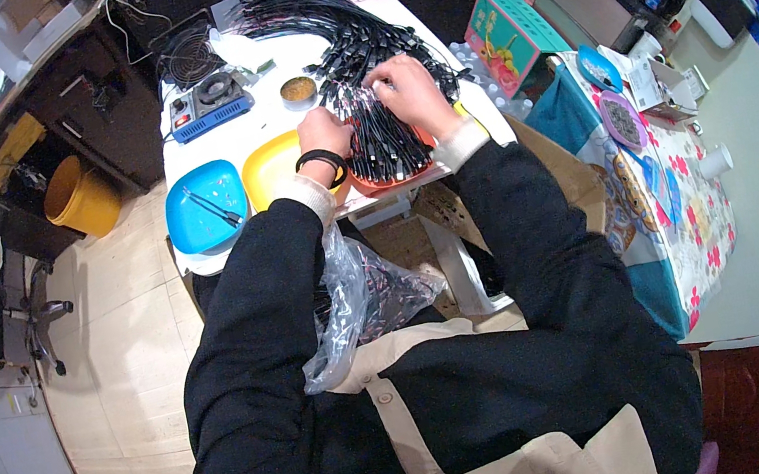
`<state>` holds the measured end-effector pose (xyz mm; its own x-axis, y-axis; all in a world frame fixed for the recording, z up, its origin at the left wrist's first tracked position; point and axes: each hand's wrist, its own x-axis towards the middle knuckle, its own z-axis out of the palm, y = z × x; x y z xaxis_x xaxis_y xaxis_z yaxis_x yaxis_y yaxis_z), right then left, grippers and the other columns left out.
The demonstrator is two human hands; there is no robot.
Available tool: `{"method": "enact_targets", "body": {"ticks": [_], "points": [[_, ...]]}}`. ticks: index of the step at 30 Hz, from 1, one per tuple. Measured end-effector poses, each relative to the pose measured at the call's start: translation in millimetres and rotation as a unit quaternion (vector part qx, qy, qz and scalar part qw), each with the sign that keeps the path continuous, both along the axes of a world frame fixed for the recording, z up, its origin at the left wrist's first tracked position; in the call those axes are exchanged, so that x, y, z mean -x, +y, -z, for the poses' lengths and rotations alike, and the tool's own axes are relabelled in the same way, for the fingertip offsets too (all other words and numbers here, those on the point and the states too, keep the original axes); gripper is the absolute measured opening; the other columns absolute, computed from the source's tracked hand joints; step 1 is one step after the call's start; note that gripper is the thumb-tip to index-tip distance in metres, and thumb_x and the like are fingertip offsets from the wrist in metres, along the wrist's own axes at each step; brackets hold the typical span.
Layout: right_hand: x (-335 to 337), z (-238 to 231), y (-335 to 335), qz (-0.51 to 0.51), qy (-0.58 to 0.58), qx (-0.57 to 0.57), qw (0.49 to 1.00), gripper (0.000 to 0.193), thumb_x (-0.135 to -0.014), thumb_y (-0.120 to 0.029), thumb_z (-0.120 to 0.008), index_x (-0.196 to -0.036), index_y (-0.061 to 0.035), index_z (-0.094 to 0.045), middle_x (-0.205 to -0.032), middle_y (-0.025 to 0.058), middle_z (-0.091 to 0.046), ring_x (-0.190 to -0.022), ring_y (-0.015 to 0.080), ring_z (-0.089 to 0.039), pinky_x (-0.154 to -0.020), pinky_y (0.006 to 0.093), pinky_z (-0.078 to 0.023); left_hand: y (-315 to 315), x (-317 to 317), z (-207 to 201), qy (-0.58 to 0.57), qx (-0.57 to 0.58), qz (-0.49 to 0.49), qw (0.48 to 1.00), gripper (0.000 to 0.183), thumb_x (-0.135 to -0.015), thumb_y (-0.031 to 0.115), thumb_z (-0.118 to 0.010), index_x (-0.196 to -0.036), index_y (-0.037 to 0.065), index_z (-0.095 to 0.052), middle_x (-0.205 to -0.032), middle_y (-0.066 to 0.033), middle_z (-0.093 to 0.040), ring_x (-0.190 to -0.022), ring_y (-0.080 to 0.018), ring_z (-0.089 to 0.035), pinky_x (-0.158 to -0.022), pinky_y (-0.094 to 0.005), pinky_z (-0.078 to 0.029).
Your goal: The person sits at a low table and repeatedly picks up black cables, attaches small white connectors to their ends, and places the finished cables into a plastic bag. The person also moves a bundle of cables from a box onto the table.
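Note:
A thick bunch of short black cables [380, 140] with metal plug ends lies over an orange tray [380, 183] at the table's front. My left hand [324, 137], a dark band on its wrist, is closed at the bunch's left side; what its fingers hold, if anything, is hidden. Over the bunch's far right part, my right hand [411, 92] is bent with thumb and fingers pinched together near the cable ends. Whatever sits in that pinch is too small to make out. Behind both hands spreads a larger heap of long black cables [290, 4].
Left of the bunch are a yellow tray [261, 171] and a blue tray [206, 232] with a few cables. Beyond stand a round tin [300, 95], a small blue-based heating device [209, 105] and a fan [190, 57]. A clear plastic bag [351, 308] hangs at my lap.

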<state>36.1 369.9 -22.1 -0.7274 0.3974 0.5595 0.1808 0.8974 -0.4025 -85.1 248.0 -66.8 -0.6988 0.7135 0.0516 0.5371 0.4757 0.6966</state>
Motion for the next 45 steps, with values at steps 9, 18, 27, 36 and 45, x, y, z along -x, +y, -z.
{"method": "enact_targets", "body": {"ticks": [9, 18, 27, 36, 45], "points": [[76, 16, 25, 0.051, -0.214, -0.009, 0.976, 0.017, -0.07, -0.029, -0.072, -0.074, -0.0128, -0.076, -0.081, 0.0114, -0.07, -0.091, 0.0301, -0.061, -0.087, 0.0417, -0.042, -9, -10, -8, -0.05, -0.049, -0.01, 0.998, 0.011, -0.073, 0.009, -0.074, -0.07, 0.001, -0.067, -0.06, -0.0146, -0.065, -0.056, -0.0235, -0.068, -0.062, -0.0336, -0.056], [50, 12, 2, 0.077, -0.231, -0.075, 0.967, 0.018, -0.07, -0.028, -0.068, -0.08, -0.0152, -0.075, -0.084, 0.0116, -0.069, -0.093, 0.0301, -0.061, -0.088, 0.0414, -0.041, -29, -7, -44, -0.022, -0.057, 0.048, 0.997, 0.018, -0.078, 0.02, -0.072, -0.08, 0.003, -0.07, -0.061, -0.007, -0.067, -0.058, -0.0174, -0.067, -0.057, -0.0293, -0.054], [-66, -73, -173, -0.394, -0.09, 0.068, 0.912, 0.021, -0.081, -0.002, -0.057, -0.101, -0.0025, -0.062, -0.089, 0.0127, -0.064, -0.083, 0.0282, -0.065, -0.076, 0.0358, -0.051, -259, -58, -107, 0.228, -0.091, 0.101, 0.964, 0.048, -0.079, 0.025, -0.07, -0.116, 0.0, -0.055, -0.102, -0.0167, -0.061, -0.097, -0.0321, -0.058, -0.082, -0.0409, -0.047], [-128, -99, -244, -0.42, -0.454, -0.169, 0.768, 0.01, -0.08, -0.009, -0.057, -0.082, -0.0002, -0.061, -0.066, 0.0147, -0.064, -0.065, 0.0305, -0.067, -0.056, 0.0394, -0.054, -311, -120, -39, 0.113, 0.005, 0.027, 0.993, 0.076, -0.076, -0.001, -0.059, -0.143, 0.005, -0.025, -0.094, -0.0152, -0.054, -0.081, -0.0318, -0.058, -0.069, -0.0381, -0.049], [-159, -90, -272, -0.378, -0.39, -0.124, 0.831, 0.013, -0.079, -0.009, -0.057, -0.086, 0.0007, -0.06, -0.069, 0.0142, -0.065, -0.065, 0.0303, -0.068, -0.057, 0.039, -0.055, -334, -150, -76, 0.123, -0.142, 0.292, 0.938, 0.059, -0.081, 0.007, -0.066, -0.135, -0.002, -0.043, -0.1, -0.0168, -0.06, -0.084, -0.0288, -0.058, -0.078, -0.0364, -0.048]]}}
